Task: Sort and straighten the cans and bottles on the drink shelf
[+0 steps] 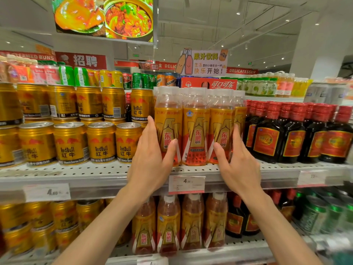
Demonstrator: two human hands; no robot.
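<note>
Three orange-labelled drink bottles with clear caps stand in the front row on the white perforated shelf (99, 170). My left hand (152, 150) wraps the left bottle (168, 119), fingers on its left side and thumb across the label. Around the right bottle (221, 123) my right hand (236, 157) is clasped, thumb on the label and fingers on its right side. Between the two hands the middle bottle (194, 131) stands untouched. More of the same bottles stand behind them.
Gold Red Bull cans (101, 142), stacked two high, fill the shelf to the left. Dark bottles with red caps (271, 134) stand to the right. A price tag (186, 183) hangs on the shelf edge. The lower shelf holds similar cans and bottles (191, 222).
</note>
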